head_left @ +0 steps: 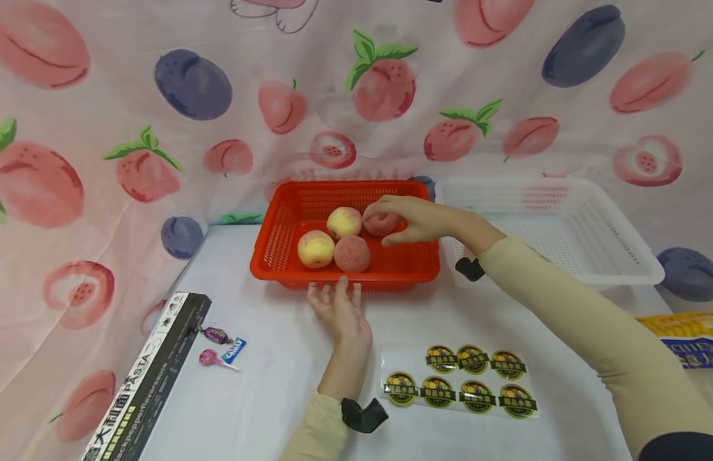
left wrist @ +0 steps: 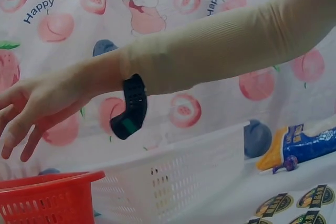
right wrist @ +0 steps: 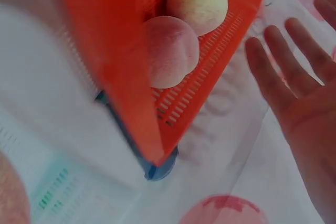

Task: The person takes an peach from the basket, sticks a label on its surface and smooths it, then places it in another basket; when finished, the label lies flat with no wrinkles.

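Peaches (head_left: 352, 255), four in number, are shown inside the red basket (head_left: 391, 277), grouped close together on its floor. Two are seen as mainly pale yellow, flushed with pink; two are coloured a deeper, dusky red. All are rounded, and their skin is given a matt, softly mottled look. In the right wrist view, a shallow groove is displayed down the side of one pinkish peach, and the slotted wall of the basket is seen beside it.

The right hand (head_left: 420, 218) is held over the right side of the basket, at the reddish peach toward the back. Its fingers are spread and gently bent, the thumb set apart; whether that peach is touched cannot be told. In the left wrist view, the fingertips are seen above the basket's rim. The left hand (head_left: 342, 314) is placed at the front of the basket, palm turned upward, its fingers spread and their tips set at the front wall; firm contact cannot be confirmed.

A white basket (head_left: 598, 237) is positioned just beside the red one, to the right. On the white table (head_left: 247, 422), a sheet of round stickers (head_left: 477, 397) is laid nearer the viewer; a lollipop (head_left: 208, 357) and two wrapped sweets (head_left: 216, 335) are placed beside a long box (head_left: 152, 378) at left.
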Demonstrator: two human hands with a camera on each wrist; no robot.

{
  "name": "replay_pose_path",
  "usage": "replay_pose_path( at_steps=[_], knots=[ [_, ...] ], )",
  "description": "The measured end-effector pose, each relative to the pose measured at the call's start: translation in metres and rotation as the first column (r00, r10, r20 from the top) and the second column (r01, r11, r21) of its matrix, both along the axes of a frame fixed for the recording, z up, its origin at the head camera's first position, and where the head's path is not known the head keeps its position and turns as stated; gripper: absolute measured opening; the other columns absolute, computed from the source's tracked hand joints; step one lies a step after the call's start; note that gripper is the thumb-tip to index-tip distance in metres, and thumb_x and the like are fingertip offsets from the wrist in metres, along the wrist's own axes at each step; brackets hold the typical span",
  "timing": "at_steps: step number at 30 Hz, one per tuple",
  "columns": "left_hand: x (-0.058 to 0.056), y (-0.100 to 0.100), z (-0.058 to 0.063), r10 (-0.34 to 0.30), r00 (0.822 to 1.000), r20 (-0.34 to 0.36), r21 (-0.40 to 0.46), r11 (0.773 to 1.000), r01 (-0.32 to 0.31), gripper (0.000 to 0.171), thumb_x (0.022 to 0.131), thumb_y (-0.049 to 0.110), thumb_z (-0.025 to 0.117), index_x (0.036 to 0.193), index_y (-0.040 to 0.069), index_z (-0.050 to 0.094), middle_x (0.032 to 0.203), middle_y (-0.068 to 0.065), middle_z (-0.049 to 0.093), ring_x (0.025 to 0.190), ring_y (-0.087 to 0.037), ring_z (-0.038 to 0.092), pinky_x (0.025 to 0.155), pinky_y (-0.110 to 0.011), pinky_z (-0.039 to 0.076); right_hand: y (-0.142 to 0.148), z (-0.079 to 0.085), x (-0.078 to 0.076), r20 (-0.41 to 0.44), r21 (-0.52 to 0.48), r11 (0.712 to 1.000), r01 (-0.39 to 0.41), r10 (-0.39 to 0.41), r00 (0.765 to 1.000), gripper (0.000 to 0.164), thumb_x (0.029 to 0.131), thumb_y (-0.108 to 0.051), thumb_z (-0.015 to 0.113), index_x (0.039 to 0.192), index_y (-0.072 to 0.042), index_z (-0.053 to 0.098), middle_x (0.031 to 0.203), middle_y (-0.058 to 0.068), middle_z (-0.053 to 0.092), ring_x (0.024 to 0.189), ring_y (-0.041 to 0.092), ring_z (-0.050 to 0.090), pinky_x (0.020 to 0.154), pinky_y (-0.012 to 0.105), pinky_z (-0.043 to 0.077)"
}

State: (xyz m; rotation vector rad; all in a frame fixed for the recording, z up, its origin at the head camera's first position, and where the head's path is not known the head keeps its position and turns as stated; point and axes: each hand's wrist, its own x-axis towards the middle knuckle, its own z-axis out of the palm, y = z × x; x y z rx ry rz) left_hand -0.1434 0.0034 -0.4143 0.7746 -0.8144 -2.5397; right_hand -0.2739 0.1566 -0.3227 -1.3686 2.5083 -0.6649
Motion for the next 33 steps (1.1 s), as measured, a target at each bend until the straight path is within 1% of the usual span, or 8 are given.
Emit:
replay_pose_path(
  at_steps=[3,7,13,19,22,26,29,33],
  knots=[
    [0.000,0.000,0.001,-0.006,1.000,0.003,-0.001,1.000,0.006,0.060,0.081,-0.001,0.057,0.126,0.025,0.026,0.121,-0.007,0.031,0.110,-0.025,0.043,0.083,-0.035,0.049,-0.007,-0.001,-0.011,0.110,-0.004,1.000,-0.007,0.007,0.994,0.052,0.078,-0.034,0.065,0.125,-0.023,0.046,0.120,-0.006,0.049,0.109,0.019,0.049,0.091,0.039,0.044],
    [0.000,0.000,0.000,-0.012,1.000,-0.010,0.016,1.000,0.013,0.064,0.081,-0.002,0.056,0.130,0.023,0.023,0.127,-0.010,0.028,0.113,-0.029,0.042,0.086,-0.037,0.048,-0.014,-0.006,-0.021,0.273,0.006,1.000,0.019,-0.020,0.962,0.049,0.079,-0.032,0.065,0.123,-0.024,0.046,0.121,-0.007,0.051,0.110,0.019,0.051,0.091,0.037,0.045],
    [-0.001,0.000,-0.003,-0.018,1.000,-0.017,0.005,1.000,0.018,0.067,0.081,0.000,0.057,0.133,0.020,0.021,0.123,-0.012,0.030,0.107,-0.027,0.043,0.086,-0.038,0.048,-0.025,-0.016,-0.032,0.361,-0.031,1.000,-0.002,0.013,0.933,0.047,0.079,-0.025,0.065,0.123,-0.020,0.048,0.122,0.003,0.052,0.113,0.027,0.048,0.096,0.045,0.039],
    [-0.001,-0.002,-0.002,-0.036,0.999,-0.021,0.005,0.999,0.036,0.064,0.081,0.000,0.057,0.131,0.021,0.023,0.126,-0.012,0.031,0.112,-0.028,0.043,0.086,-0.037,0.048,-0.037,-0.025,-0.041,0.396,-0.025,0.999,-0.041,0.048,0.917,0.049,0.081,-0.018,0.063,0.126,-0.008,0.045,0.129,0.011,0.046,0.118,0.033,0.043,0.100,0.049,0.033],
    [-0.001,-0.002,-0.002,-0.049,0.999,-0.023,0.006,0.999,0.049,0.062,0.082,0.001,0.057,0.130,0.021,0.024,0.127,-0.013,0.031,0.113,-0.027,0.042,0.088,-0.039,0.047,-0.042,-0.029,-0.042,0.392,0.025,0.999,-0.039,0.026,0.919,0.046,0.081,-0.021,0.063,0.124,-0.015,0.048,0.129,0.006,0.047,0.118,0.029,0.044,0.099,0.044,0.036],
    [-0.001,-0.002,-0.002,-0.055,0.998,-0.021,0.006,0.998,0.055,0.060,0.082,0.002,0.056,0.130,0.020,0.024,0.125,-0.012,0.032,0.112,-0.027,0.042,0.088,-0.038,0.047,-0.050,-0.032,-0.042,0.315,0.134,0.991,-0.011,-0.033,0.949,0.044,0.080,-0.029,0.064,0.122,-0.026,0.050,0.127,-0.003,0.050,0.116,0.020,0.047,0.095,0.036,0.040],
    [-0.002,-0.003,-0.002,-0.056,0.998,-0.014,0.008,0.998,0.056,0.059,0.083,0.001,0.055,0.129,0.020,0.025,0.123,-0.010,0.034,0.110,-0.025,0.044,0.085,-0.037,0.049,-0.057,-0.034,-0.043,0.250,0.223,0.975,0.012,-0.069,0.966,0.047,0.079,-0.036,0.063,0.123,-0.031,0.049,0.126,-0.009,0.049,0.116,0.015,0.048,0.096,0.035,0.038],
    [-0.003,-0.004,-0.004,-0.054,0.998,-0.011,0.006,0.999,0.054,0.057,0.083,0.001,0.055,0.128,0.018,0.026,0.123,-0.011,0.035,0.103,-0.022,0.047,0.084,-0.037,0.049,-0.064,-0.038,-0.042,0.275,0.279,0.960,0.005,-0.085,0.958,0.046,0.079,-0.039,0.062,0.123,-0.035,0.048,0.128,-0.012,0.045,0.118,0.013,0.042,0.097,0.033,0.038]
  ],
)
